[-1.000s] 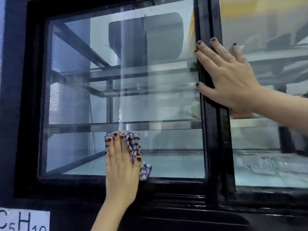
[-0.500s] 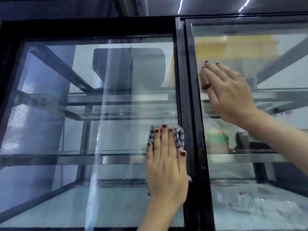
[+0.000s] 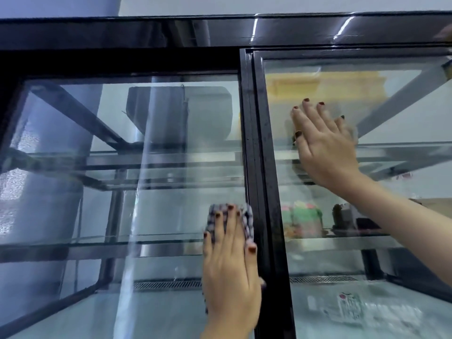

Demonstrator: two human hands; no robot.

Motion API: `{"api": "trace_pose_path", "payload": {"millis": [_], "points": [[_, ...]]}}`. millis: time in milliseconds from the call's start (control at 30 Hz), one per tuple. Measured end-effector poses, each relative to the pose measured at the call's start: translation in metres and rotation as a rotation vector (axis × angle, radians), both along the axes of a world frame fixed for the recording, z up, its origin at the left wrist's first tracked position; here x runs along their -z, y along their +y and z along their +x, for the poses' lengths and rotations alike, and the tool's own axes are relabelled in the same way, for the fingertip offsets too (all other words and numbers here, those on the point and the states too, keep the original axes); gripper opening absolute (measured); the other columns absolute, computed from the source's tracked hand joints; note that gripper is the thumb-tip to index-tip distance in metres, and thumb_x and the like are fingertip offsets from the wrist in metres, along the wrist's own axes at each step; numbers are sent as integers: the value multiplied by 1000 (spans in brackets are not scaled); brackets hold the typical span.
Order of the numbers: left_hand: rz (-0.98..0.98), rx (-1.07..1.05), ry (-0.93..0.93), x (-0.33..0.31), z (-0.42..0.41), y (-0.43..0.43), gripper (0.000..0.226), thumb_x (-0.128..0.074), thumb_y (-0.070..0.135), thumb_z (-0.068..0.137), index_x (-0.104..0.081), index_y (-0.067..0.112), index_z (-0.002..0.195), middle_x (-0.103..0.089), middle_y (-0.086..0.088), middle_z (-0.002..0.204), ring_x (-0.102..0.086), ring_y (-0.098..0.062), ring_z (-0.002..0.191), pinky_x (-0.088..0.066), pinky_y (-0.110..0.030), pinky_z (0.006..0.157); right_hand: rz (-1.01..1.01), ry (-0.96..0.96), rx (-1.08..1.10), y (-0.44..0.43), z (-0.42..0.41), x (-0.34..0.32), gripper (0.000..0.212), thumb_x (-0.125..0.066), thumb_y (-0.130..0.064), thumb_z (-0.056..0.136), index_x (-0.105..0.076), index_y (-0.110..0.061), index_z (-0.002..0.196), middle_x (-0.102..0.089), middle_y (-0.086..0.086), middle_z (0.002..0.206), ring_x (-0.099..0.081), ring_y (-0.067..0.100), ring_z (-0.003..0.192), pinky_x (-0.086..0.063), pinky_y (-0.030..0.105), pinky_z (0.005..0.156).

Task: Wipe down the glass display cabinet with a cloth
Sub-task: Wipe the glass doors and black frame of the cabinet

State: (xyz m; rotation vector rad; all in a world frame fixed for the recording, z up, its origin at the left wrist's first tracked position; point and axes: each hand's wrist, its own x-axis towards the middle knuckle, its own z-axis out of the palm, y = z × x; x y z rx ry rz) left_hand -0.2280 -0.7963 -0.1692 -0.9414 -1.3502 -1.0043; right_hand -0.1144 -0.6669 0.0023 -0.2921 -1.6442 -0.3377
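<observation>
The glass display cabinet (image 3: 259,167) fills the view, with black frames around two sliding panes. My left hand (image 3: 230,267) lies flat with straight fingers on a blue-and-white checked cloth (image 3: 248,223), pressing it against the left pane right beside the black centre post. Most of the cloth is hidden under the hand. My right hand (image 3: 325,148) rests flat and open on the right pane, fingers spread, in its upper half.
Glass shelves (image 3: 122,243) on metal rails run across inside. A green-topped cake (image 3: 303,216) and a dark cake (image 3: 342,214) stand on a right-hand shelf. The cabinet's black top rail (image 3: 220,33) lies above, with a pale wall over it.
My left hand has slid the cloth from the lower middle of the left pane rightwards and up to the centre post. My right hand moved off the post onto the right pane. The view tilted upward.
</observation>
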Motion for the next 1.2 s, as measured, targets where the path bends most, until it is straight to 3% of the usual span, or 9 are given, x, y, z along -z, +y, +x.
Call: {"api": "trace_pose_path", "payload": {"millis": [67,233,400,500,600,867,1100,1200], "points": [[-43,-36,-26,8,-1,1,53,-11,38,102,-30,12,144,-26,2,152,-12,-10,142,-9,-28,113,-5,-6,8,-1,0,0,63,-15,-36,88,-17,-26,150,-9,-4,159,-3,19,147,-2,44,117],[8,4,5,-97,1,5,57,2,47,94,-6,24,146,3,15,151,15,5,139,13,-18,113,6,-17,14,-2,0,-1,64,-14,-37,88,-16,-25,151,-7,-2,159,0,19,147,0,44,116],[-50,-93,-5,-246,-9,4,55,-3,40,101,-5,15,150,-2,3,158,3,-8,144,10,-22,112,21,16,2,1,-3,-1,63,-15,-37,88,-17,-26,150,-8,-4,159,-1,18,147,1,44,116],[-122,-124,-26,-294,-9,0,56,-4,41,101,-3,13,150,-1,2,159,3,-9,145,7,-26,116,21,33,-5,3,-5,-1,62,-15,-38,89,-18,-27,150,-9,-5,159,-1,16,147,1,42,116],[-110,-146,-11,-295,-8,1,58,-5,44,101,-5,14,150,-2,2,159,3,-9,145,6,-28,117,21,35,0,2,-5,0,63,-15,-37,88,-18,-26,150,-10,-5,159,-2,16,147,-1,43,116],[-65,-155,96,-211,-17,3,71,4,54,92,-7,14,150,-4,4,158,3,-8,145,9,-25,115,8,-12,3,-1,-2,-5,67,-13,-38,85,-13,-27,151,-3,-6,159,4,16,147,3,43,116],[-38,-150,18,-311,-11,6,60,-7,46,101,-9,13,150,-7,1,159,0,-10,145,5,-27,115,17,-8,4,-8,-9,-52,55,-22,-33,99,-9,-23,151,1,-7,160,5,18,147,2,48,116],[-20,-126,46,-318,-14,5,56,-9,41,102,-13,12,150,-11,0,158,-4,-11,145,4,-26,114,-17,13,-14,-20,-16,-77,55,-22,-31,99,-10,-20,151,0,-6,160,5,20,147,4,51,116]]}}
